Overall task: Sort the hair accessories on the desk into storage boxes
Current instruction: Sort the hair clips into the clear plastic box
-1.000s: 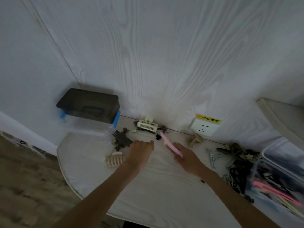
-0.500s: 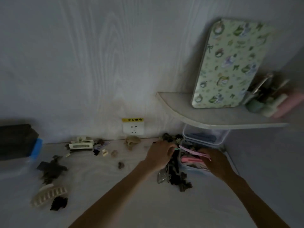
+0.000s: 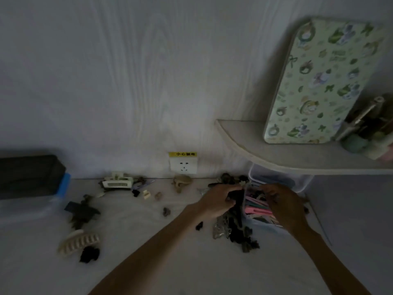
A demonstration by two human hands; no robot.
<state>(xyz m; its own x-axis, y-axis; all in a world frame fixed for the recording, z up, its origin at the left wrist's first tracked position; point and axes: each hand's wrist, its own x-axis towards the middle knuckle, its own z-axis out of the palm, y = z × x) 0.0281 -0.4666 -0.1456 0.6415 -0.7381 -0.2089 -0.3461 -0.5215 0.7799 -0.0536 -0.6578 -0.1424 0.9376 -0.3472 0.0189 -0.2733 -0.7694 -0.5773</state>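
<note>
Clips (image 3: 258, 206) lengthwise across box (image 3: 297, 186)

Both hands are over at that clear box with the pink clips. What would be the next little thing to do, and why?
Probably lift the left hand with the dark piece its fingers curl round and drop it in the clear box. The dark pile beside the box remains unsorted, and the right hand is already over the box.
</note>
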